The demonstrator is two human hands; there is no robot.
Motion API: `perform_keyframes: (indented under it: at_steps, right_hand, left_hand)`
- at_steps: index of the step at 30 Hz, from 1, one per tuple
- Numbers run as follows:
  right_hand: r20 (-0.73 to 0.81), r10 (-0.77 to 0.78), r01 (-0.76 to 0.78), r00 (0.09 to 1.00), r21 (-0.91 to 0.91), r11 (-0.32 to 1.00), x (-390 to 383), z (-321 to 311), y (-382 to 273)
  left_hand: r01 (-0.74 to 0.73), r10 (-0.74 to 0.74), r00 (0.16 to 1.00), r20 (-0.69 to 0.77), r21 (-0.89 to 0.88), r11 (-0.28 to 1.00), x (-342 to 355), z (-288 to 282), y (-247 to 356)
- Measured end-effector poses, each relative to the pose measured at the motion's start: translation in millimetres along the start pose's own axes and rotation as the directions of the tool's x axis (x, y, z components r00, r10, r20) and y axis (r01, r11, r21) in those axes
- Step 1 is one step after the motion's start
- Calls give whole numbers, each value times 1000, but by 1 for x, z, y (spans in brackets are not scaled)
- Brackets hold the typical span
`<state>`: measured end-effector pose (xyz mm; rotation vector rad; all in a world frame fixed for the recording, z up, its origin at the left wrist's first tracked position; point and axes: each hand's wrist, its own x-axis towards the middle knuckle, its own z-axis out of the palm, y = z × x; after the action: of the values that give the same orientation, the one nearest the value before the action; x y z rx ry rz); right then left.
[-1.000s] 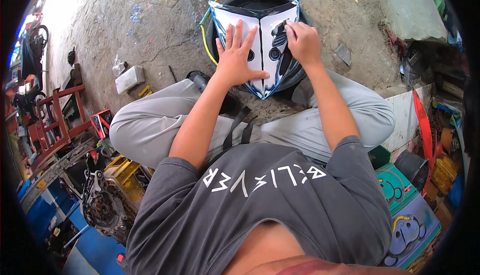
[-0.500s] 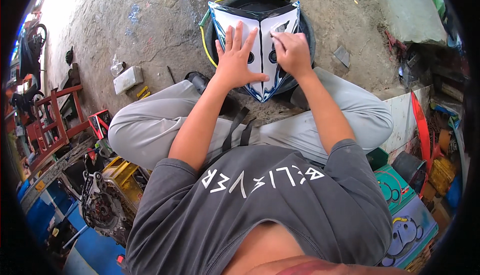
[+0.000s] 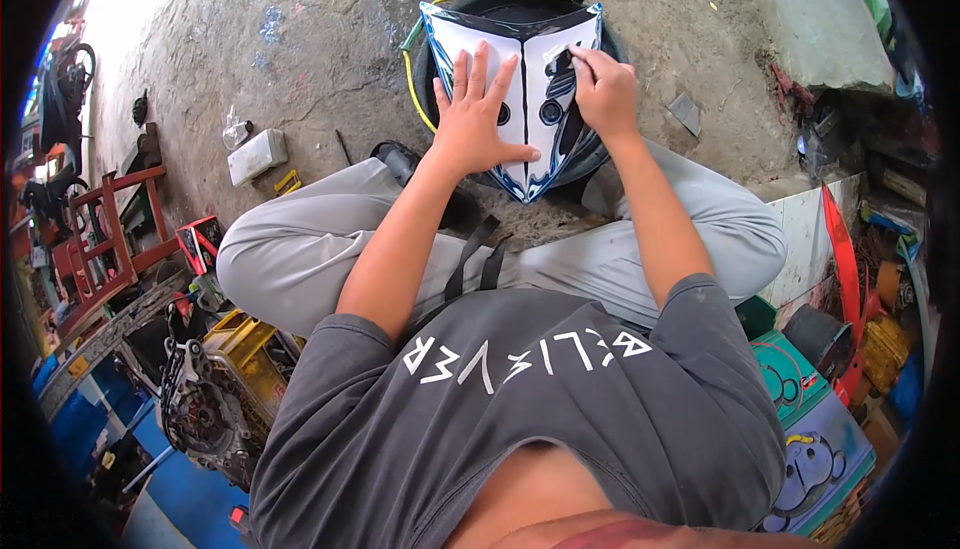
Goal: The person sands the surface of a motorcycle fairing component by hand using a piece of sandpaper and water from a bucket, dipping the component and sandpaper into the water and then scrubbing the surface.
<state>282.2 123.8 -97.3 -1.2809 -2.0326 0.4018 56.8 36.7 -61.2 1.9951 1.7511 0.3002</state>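
Observation:
A white, pointed fairing panel [image 3: 480, 34] with blue and black edge graphics lies across a round black tub [image 3: 618, 47], its narrow tip toward me. Spread flat on the panel's left half is my left hand [image 3: 470, 119], thumb reaching over the dark centre line. My right hand [image 3: 606, 94] is at the right half, thumb and forefinger pinched together beside a black graphic [image 3: 562, 71]. Whatever sits between those fingertips is too small to make out. Below the right fingers shows a dark round hole [image 3: 550, 111] in the panel.
A yellow-green hose or cord [image 3: 412, 99] runs round the tub's left rim. On the concrete floor to the left lie a white box [image 3: 256, 157] and a small yellow item [image 3: 287, 183]. An engine part [image 3: 205, 409] stands at lower left, a teal case [image 3: 785, 374] at lower right.
My right hand has shifted slightly right, uncovering more of the black graphic and the round hole. My left hand stays in place on the panel.

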Motion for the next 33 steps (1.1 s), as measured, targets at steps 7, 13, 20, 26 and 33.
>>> perform_keyframes:
  at_steps: [7, 13, 20, 26, 33]
  right_hand:
    - [126, -91, 94, 988, -22, 995, -6, -2, -22]
    - [22, -26, 25, 999, 39, 999, -11, 4, -6]
    - [-27, 4, -4, 1000, 11, 1000, 5, -6, 1]
    - [111, -63, 66, 992, -25, 998, -15, 1, -37]
    - [-16, -49, 49, 999, -38, 998, -10, 7, -18]
  left_hand:
    - [12, -12, 1000, 11, -1, 1000, 0, 0, -3]
    - [8, -8, 1000, 1, 6, 1000, -1, 1, -3]
    - [-4, 4, 1000, -20, -4, 1000, 2, 2, -2]
    - [13, -13, 1000, 2, -6, 1000, -3, 1, -4]
    - [8, -8, 1000, 2, -4, 1000, -1, 1, -2]
